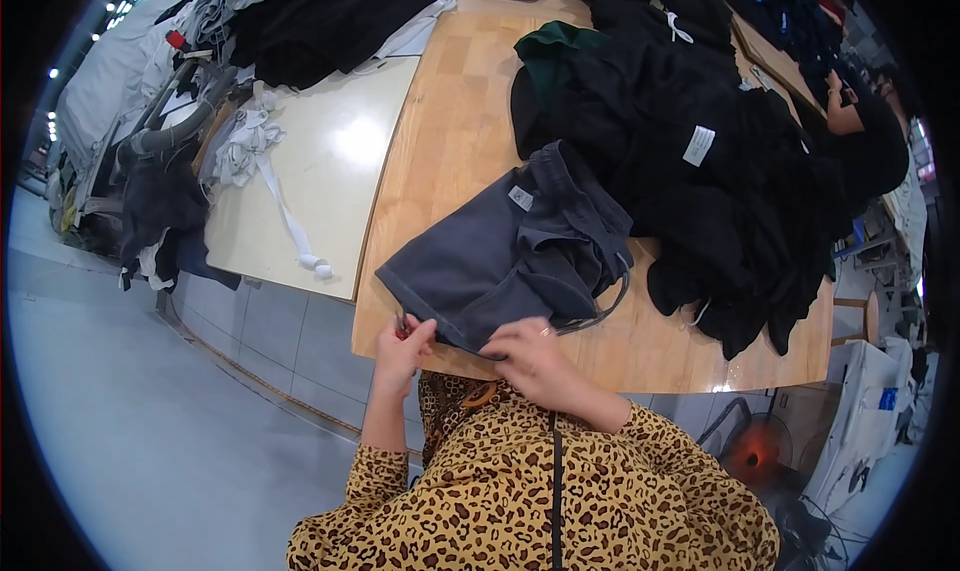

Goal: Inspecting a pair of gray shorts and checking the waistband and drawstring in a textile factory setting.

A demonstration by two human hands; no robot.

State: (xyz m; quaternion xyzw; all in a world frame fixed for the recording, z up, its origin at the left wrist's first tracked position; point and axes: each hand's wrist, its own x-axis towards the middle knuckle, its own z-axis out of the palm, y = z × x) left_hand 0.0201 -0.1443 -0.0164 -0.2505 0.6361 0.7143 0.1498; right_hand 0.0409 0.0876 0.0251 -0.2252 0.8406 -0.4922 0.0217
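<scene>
Dark grey shorts (pixel 470 261) with a gathered waistband and a small pale label lie near the front edge of the wooden table. My left hand (pixel 399 353) is closed around small thread snips (pixel 402 327), their metal tip pointing up beside the shorts' near left corner. At the near edge of the garment, my right hand (pixel 537 359) has its fingers bent and pinching the cloth. A dark drawstring loop (pixel 612 306) hangs from the waistband on the right.
A heap of black garments (pixel 720 201) covers the right of the wooden table (pixel 440 131). On the left, a cream board (pixel 340 191) carries white tape (pixel 282 211). More clothes (pixel 330 21) are piled at the back. A co-worker (pixel 870 131) is at the far right; a heater-like orange glow (pixel 755 458) shows below.
</scene>
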